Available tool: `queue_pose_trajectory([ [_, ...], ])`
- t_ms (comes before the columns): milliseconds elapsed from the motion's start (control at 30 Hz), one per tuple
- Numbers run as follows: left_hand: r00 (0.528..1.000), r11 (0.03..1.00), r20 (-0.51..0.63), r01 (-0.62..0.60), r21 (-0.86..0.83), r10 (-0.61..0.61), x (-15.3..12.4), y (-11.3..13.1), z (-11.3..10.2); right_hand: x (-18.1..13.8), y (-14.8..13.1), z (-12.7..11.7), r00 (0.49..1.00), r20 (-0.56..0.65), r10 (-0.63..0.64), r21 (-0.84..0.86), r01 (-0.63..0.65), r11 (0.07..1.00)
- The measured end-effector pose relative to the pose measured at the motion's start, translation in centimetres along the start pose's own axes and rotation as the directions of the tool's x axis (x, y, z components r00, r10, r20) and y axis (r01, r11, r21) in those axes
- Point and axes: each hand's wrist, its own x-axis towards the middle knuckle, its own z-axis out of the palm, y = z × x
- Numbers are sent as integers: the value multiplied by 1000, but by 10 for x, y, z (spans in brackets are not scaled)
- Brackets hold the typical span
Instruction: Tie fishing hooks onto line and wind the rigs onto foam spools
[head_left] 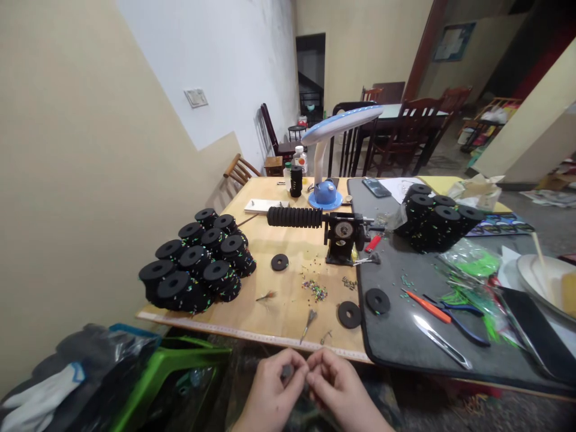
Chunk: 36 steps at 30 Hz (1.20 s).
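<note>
My left hand (270, 387) and my right hand (335, 387) meet just below the table's near edge, fingertips pinched together on something too small to name. Right above them on the wooden board (288, 276) lie a small hooked lure (308, 319), a feathered hook (266, 296) and a heap of tiny coloured beads (315, 290). Black foam discs (349, 314) lie flat near the board's front edge. A black winding tool (342, 237) with a ribbed foam roller (294, 216) stands mid-table.
Stacks of black foam spools (198, 261) fill the left of the board; another pile of spools (434, 222) sits on the grey mat (405, 336). Orange-handled pliers (445, 312), tweezers (443, 342), green plastic bags, a blue desk lamp (326, 150) and a phone are about. Green plastic crate lower left.
</note>
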Motion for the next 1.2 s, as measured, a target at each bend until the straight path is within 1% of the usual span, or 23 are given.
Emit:
queue_pose_trajectory([
  [67, 998, 997, -6, 55, -61, -55, 1, -2, 1, 1, 4, -2, 1000, -19, -24, -117, 21, 993],
  [133, 995, 981, -8, 101, -167, -104, 2, -4, 1, 2, 9, -5, 997, -63, -42, -159, 32, 987],
  [200, 985, 942, 28, 168, -291, -168, 3, -8, 2, 3, 16, -7, 993, -112, -27, -120, 14, 993],
  [300, 960, 852, 134, 281, -441, -248, 5, -15, 4, 7, 27, -8, 986, -161, 33, -9, -34, 999],
  [367, 953, 808, 164, 304, -505, -256, 5, -18, 6, 9, 34, -8, 981, -191, 42, 49, -33, 998],
  [433, 954, 786, 158, 299, -541, -254, 4, -20, 8, 11, 39, -7, 975, -220, 30, 90, -10, 996],
  [600, 954, 787, 172, 298, -541, -244, 5, -23, 12, 9, 43, -4, 972, -236, 12, 135, 21, 991],
  [767, 951, 802, 174, 308, -512, -254, 6, -28, 15, 7, 45, -4, 979, -205, 23, 150, 8, 989],
  [933, 951, 820, 176, 309, -482, -254, 5, -29, 17, 7, 48, -2, 979, -198, 45, 120, -21, 993],
  [1200, 959, 829, 126, 284, -482, -255, 3, -19, 20, 4, 26, 1, 980, -186, 72, 70, -60, 996],
])
